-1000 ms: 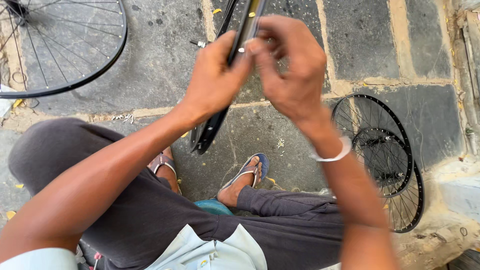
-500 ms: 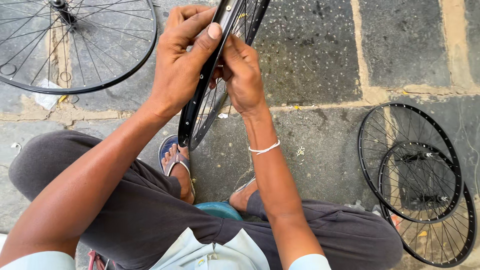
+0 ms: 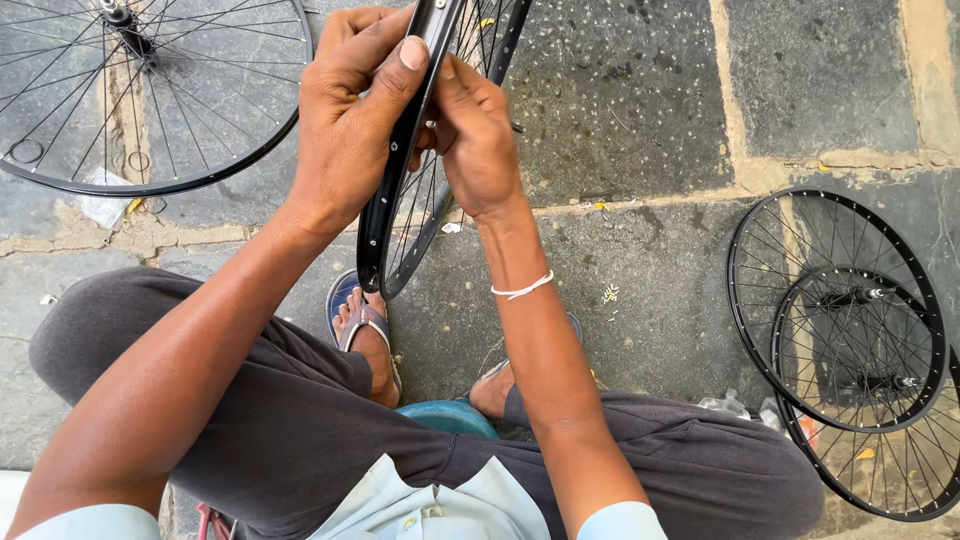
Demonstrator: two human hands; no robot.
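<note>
I see my left hand [image 3: 345,130] clenched around the rim of a black bicycle wheel [image 3: 400,190], thumb pressed flat along its outer edge. The wheel stands nearly edge-on in front of me, above my knees, its lower end hanging just over my sandalled foot [image 3: 362,335]. It looks glossy and thin, with fine silver spokes fanning inside. My right hand [image 3: 475,140] pinches among those spokes close to the rim; what the fingers grip is too small to tell. Another wheel [image 3: 150,100] lies flat on the stone floor [image 3: 640,100], upper left; two more [image 3: 850,330] overlap at right
</note>
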